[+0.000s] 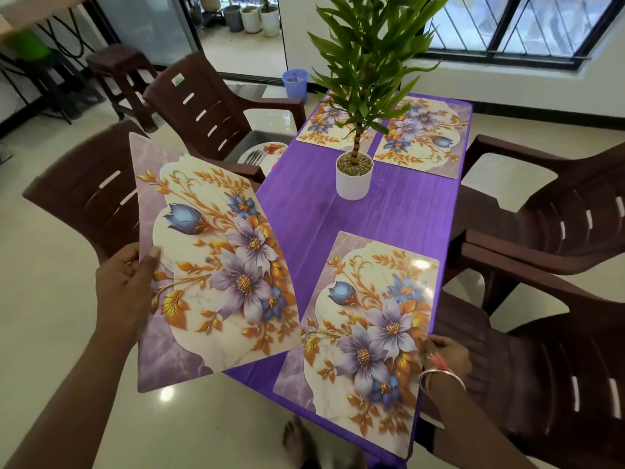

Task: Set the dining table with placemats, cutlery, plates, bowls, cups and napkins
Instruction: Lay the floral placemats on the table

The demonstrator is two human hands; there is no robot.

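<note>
Our left grip (125, 286) pinches a floral placemat (216, 265) by its left edge, thumb on top. It holds the mat tilted in the air at the near-left corner of the purple tabletop (399, 211). Our right grip (446, 355) curls on the right edge of a second placemat (365, 319), which lies flat at the near right. Two far placemats (419, 137) lie beyond the potted plant (354, 177).

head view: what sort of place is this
Probably a home dining room: a table under a purple cloth, brown armchairs drawn up around it, and floral placemats laid out on it.
</note>
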